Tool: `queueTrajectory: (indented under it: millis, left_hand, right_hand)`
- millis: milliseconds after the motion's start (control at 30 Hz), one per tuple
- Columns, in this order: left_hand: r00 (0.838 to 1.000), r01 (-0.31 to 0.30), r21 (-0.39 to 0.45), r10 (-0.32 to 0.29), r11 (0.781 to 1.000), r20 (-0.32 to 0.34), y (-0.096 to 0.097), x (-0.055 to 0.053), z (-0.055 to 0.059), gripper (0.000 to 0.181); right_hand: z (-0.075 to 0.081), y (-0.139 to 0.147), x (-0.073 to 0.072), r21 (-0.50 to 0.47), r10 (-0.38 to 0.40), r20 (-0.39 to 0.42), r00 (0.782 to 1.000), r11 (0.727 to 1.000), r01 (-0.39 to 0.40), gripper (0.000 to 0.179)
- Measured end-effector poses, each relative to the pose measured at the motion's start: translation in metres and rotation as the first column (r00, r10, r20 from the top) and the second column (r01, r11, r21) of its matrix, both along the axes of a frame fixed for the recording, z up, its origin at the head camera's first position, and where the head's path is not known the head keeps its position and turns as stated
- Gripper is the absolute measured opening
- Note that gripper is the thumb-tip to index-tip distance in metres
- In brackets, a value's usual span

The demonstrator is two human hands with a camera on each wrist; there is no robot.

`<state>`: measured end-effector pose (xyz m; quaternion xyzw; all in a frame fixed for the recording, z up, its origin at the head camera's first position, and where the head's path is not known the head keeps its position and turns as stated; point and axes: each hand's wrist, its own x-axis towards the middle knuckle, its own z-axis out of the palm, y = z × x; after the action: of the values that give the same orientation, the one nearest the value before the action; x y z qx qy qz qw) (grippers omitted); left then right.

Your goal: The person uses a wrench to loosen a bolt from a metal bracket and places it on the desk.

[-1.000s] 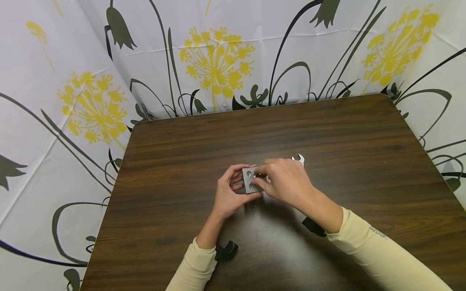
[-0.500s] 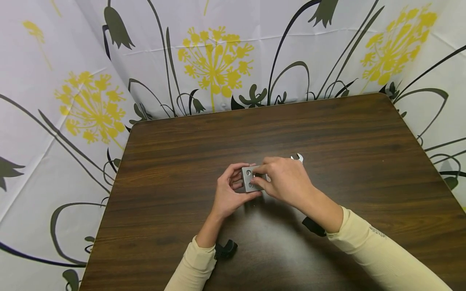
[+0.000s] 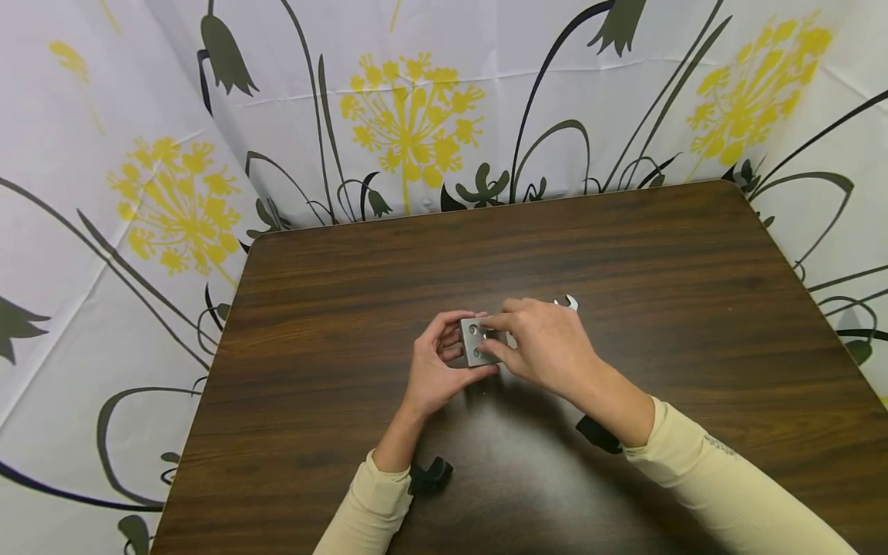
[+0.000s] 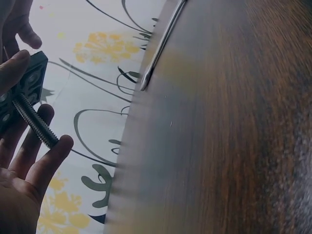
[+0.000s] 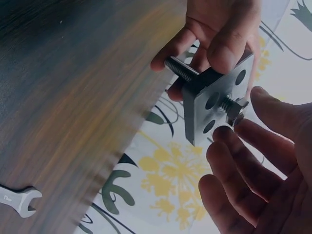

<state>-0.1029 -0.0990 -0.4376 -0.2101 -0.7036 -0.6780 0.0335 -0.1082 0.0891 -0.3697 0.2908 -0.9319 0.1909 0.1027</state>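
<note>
My left hand (image 3: 432, 370) grips a small grey metal plate (image 3: 474, 356) by its edges, tilted above the table. The plate has several round holes. A hex bolt (image 5: 237, 108) passes through it, its head standing a little off the face. On the far side, the bolt's threaded shank (image 4: 36, 122) sticks out close to my left fingertips. My right hand (image 3: 548, 339) is at the head side, with thumb and index finger around the bolt head. An open-ended wrench (image 3: 571, 302) lies on the table just beyond my right hand, partly hidden by it.
The brown wood-grain table (image 3: 347, 308) spreads under both hands. A white curtain (image 3: 444, 100) with yellow and grey flower prints hangs along its back and sides. Black straps (image 3: 432, 476) with camera mounts sit at the wrists.
The right thumb and index finger have shifted slightly at the bolt head. The left hand, plate and wrench stay in nearly the same place.
</note>
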Motion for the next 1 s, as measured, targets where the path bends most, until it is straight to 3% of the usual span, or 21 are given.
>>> queueTrajectory:
  millis: [100, 233, 367, 600, 867, 1000]
  left_hand:
    - [1.000, 0.010, -0.001, -0.010, 1.000, 0.005, 0.0002, 0.0006, 0.0001, 0.068]
    - [1.000, 0.018, 0.004, -0.018, 1.000, 0.005, 0.0006, 0.0007, 0.0011, 0.069]
    - [1.000, 0.013, 0.006, -0.013, 1.000, 0.003, 0.0002, 0.0004, 0.0017, 0.069]
    - [1.000, 0.010, 0.010, -0.010, 1.000, 0.005, 0.0001, 0.0005, 0.0019, 0.068]
    - [1.000, 0.012, 0.010, -0.012, 1.000, -0.001, 0.0002, 0.0007, 0.0012, 0.070]
    - [1.000, 0.006, 0.001, -0.006, 1.000, -0.007, 0.0004, 0.0005, 0.0014, 0.070]
  right_hand:
    - [-0.0014, 0.0005, -0.0002, 0.002, -0.016, -0.010, 1.000, 1.000, 0.016, 0.026]
    - [-0.0026, 0.0017, 0.0000, -0.024, 0.022, -0.011, 1.000, 0.999, -0.022, 0.018]
    - [-0.0029, 0.0019, 0.0002, -0.037, 0.056, -0.024, 0.998, 0.998, -0.056, 0.023]
    - [-0.0033, 0.0009, -0.0005, -0.002, -0.014, -0.041, 0.999, 1.000, 0.014, 0.027]
    - [-0.0032, 0.0015, -0.0003, -0.016, 0.074, -0.026, 0.997, 0.997, -0.074, 0.023]
    - [-0.0037, 0.0010, -0.0005, -0.014, 0.028, -0.045, 0.999, 0.999, -0.029, 0.029]
